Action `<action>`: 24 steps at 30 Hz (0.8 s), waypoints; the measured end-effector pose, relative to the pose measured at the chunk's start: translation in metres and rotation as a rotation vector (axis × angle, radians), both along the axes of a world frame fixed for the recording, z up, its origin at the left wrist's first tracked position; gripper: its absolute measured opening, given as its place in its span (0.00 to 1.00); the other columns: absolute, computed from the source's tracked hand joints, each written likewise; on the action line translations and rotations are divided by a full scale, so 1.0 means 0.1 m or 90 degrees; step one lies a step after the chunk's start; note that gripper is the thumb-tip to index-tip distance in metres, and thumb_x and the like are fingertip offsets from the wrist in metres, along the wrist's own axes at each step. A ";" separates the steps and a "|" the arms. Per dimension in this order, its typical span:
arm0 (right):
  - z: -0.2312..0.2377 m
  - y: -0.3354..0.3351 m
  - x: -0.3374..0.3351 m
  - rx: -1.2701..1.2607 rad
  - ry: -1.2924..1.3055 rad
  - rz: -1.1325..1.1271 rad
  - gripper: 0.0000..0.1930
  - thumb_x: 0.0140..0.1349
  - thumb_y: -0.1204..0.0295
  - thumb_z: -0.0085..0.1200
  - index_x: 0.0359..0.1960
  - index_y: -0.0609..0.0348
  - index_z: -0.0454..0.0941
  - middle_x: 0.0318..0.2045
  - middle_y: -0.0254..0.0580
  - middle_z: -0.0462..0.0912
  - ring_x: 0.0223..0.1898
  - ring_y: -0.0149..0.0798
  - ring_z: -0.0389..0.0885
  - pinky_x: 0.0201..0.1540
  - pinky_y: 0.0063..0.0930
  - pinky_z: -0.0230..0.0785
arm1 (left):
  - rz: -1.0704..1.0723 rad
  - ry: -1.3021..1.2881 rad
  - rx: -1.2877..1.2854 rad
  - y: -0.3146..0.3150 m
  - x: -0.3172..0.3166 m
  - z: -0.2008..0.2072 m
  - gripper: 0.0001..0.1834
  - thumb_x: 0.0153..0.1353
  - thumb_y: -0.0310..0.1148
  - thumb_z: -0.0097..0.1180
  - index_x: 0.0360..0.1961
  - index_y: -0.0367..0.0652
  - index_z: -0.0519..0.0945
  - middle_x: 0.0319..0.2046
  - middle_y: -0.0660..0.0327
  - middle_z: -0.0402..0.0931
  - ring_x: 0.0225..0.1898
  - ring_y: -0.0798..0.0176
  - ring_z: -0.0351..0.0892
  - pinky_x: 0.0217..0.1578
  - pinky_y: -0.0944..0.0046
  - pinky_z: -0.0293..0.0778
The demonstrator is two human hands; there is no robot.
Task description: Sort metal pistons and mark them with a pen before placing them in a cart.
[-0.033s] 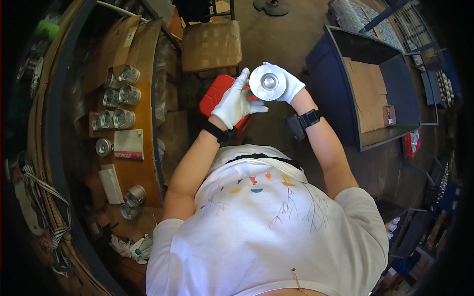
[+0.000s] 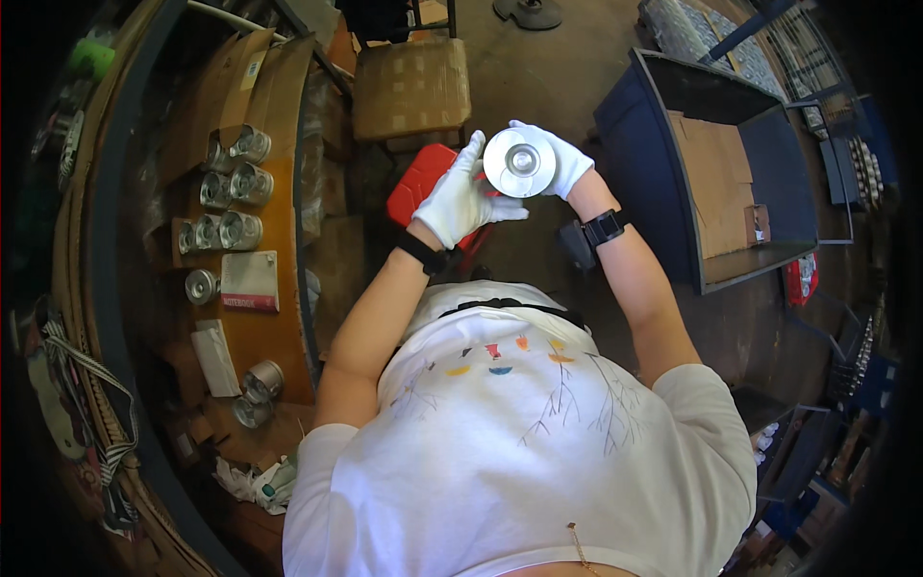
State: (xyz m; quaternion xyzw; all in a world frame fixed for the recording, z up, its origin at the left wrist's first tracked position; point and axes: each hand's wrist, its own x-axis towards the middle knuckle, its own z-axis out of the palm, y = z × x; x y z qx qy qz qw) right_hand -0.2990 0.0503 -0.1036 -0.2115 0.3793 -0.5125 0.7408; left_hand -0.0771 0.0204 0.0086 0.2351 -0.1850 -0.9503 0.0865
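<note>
A round silver metal piston (image 2: 520, 163), its flat crown with a bowl in the middle turned up toward me, is held out in front of my body. My right hand (image 2: 571, 168), in a white glove, grips it from the right side, with most fingers hidden behind it. On its left, my left hand (image 2: 452, 206), gloved too, has its thumb and fingers spread apart. Those fingers reach close to the piston's left and lower rim; whether they touch it I cannot tell. Below and behind my left hand is a red plastic case (image 2: 421, 179).
To the left, a wooden table (image 2: 279, 346) bears several metal pistons (image 2: 240, 231), a notebook (image 2: 252, 283) and a white pad (image 2: 214, 358). A big dark blue bin (image 2: 663, 207) with cardboard inside stands right. Ahead is a wrapped stool (image 2: 411, 91).
The piston has shifted very slightly left. The fingers of my left hand reach a little further right under its lower rim.
</note>
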 end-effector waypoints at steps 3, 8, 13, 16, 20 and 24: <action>0.75 0.04 0.32 0.216 -0.076 -0.080 0.14 0.70 0.62 0.50 0.46 0.60 0.78 0.39 0.40 0.84 0.35 0.38 0.83 0.43 0.35 0.78 | 0.032 0.045 0.166 -0.01 -0.01 -0.13 0.30 0.67 0.58 0.45 0.60 0.49 0.66 0.58 0.51 0.69 0.54 0.41 0.73 0.50 0.27 0.72; 0.78 0.07 0.30 0.188 0.013 -0.107 0.15 0.70 0.67 0.49 0.53 0.59 0.77 0.41 0.42 0.84 0.38 0.38 0.83 0.44 0.34 0.78 | 0.052 0.048 0.277 0.03 -0.03 -0.16 0.28 0.66 0.56 0.49 0.59 0.51 0.67 0.58 0.52 0.69 0.55 0.40 0.72 0.51 0.24 0.68; 0.71 0.02 0.28 0.216 -0.061 -0.049 0.14 0.71 0.65 0.47 0.51 0.58 0.77 0.41 0.41 0.84 0.39 0.37 0.83 0.46 0.34 0.78 | 0.057 0.095 0.288 0.04 -0.02 -0.19 0.26 0.67 0.58 0.45 0.58 0.54 0.70 0.56 0.56 0.72 0.57 0.44 0.72 0.54 0.24 0.65; 0.75 0.03 0.37 0.252 -0.116 -0.058 0.13 0.71 0.65 0.47 0.48 0.58 0.78 0.41 0.41 0.84 0.40 0.37 0.83 0.46 0.34 0.78 | 0.064 0.108 0.290 0.05 -0.02 -0.23 0.25 0.68 0.58 0.41 0.57 0.55 0.71 0.56 0.59 0.74 0.58 0.46 0.72 0.56 0.25 0.63; 0.64 0.00 0.39 0.258 -0.150 -0.048 0.12 0.70 0.64 0.48 0.44 0.59 0.78 0.39 0.42 0.85 0.38 0.39 0.83 0.46 0.37 0.78 | 0.073 0.085 0.299 0.04 -0.01 -0.22 0.24 0.70 0.57 0.38 0.56 0.55 0.73 0.54 0.59 0.75 0.55 0.45 0.73 0.53 0.23 0.65; 0.64 -0.04 0.45 0.279 -0.181 -0.023 0.11 0.69 0.64 0.51 0.40 0.59 0.80 0.34 0.40 0.85 0.34 0.36 0.83 0.42 0.34 0.79 | 0.086 0.070 0.294 0.02 0.05 -0.23 0.24 0.70 0.57 0.38 0.55 0.55 0.73 0.53 0.59 0.76 0.55 0.45 0.73 0.53 0.24 0.65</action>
